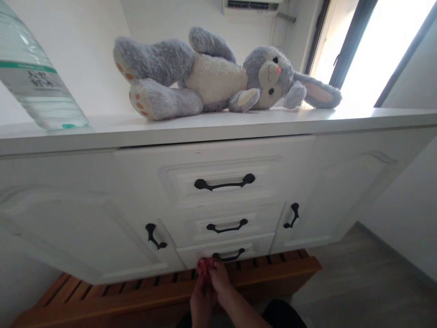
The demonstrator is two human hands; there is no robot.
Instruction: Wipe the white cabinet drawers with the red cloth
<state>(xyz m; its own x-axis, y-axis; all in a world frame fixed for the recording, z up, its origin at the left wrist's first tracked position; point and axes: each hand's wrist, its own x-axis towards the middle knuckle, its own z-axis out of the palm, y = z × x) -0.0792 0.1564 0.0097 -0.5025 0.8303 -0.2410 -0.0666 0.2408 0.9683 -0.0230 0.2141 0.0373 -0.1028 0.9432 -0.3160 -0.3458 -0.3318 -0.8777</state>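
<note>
Both my hands are low in the head view, in front of a white cabinet point(307, 182). My left hand point(200, 303) and my right hand point(221, 281) meet with fingertips together on a small red thing point(205, 264). It is too small and blurred to identify. The red thing is level with the front of the bottom drawer point(252, 249), just left of its black handle point(228, 256). Above it are the middle drawer point(227, 226) and the top drawer point(224, 183), both closed.
A grey and white plush rabbit point(218, 77) lies on its back on the cabinet top. A large clear water bottle point(34, 77) stands at the left. Closed doors with black handles flank the drawers. A slatted wooden platform point(112, 296) lies under the cabinet, with grey floor point(358, 282) to the right.
</note>
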